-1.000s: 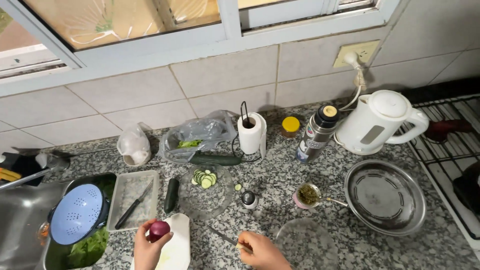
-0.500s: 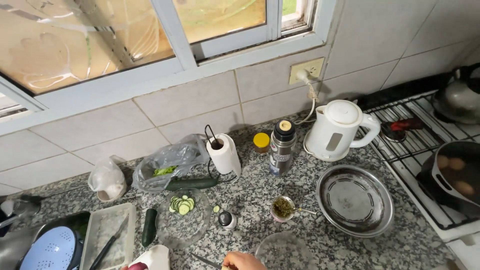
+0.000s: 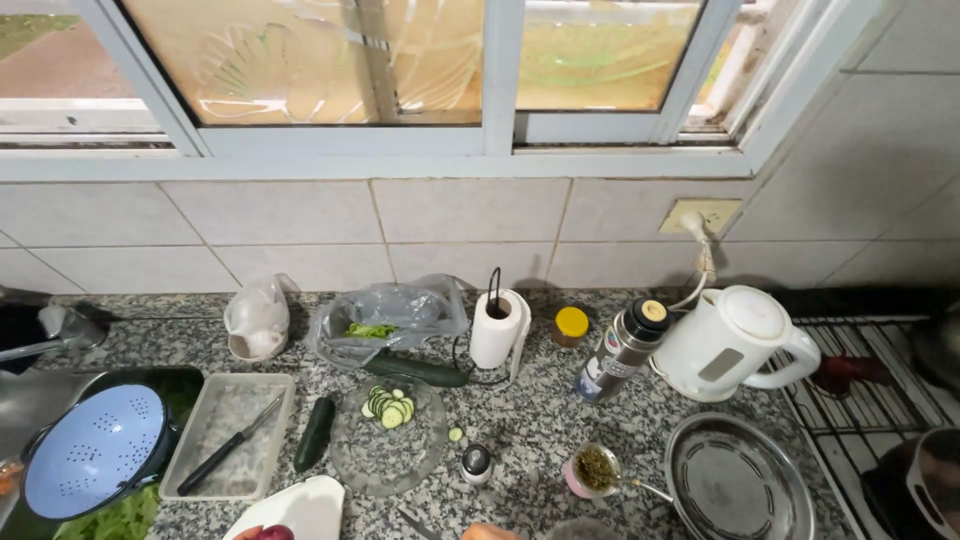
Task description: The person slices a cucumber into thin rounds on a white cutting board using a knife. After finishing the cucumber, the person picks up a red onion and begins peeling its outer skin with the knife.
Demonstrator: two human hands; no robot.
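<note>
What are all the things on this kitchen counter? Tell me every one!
kettle: 1, white, right back, plugged into wall socket
flask: 1, steel with black cap, left of kettle
small jar: 1, yellow lid, by the wall
paper towel roll: 1, white, on a black stand
plastic bags: 2, clear and whitish, by the wall
cucumbers: 2, dark green, near the glass plate
glass plate: 1, clear, holding cucumber slices
tray: 1, pale, holding a black knife
colander: 1, light blue, over leafy greens at left
cup: 1, pink, green herbs inside
metal bowl: 1, silver, right front
cutting board: 1, white, bottom edge, red onion on it
hand: only a sliver, bottom edge
</note>
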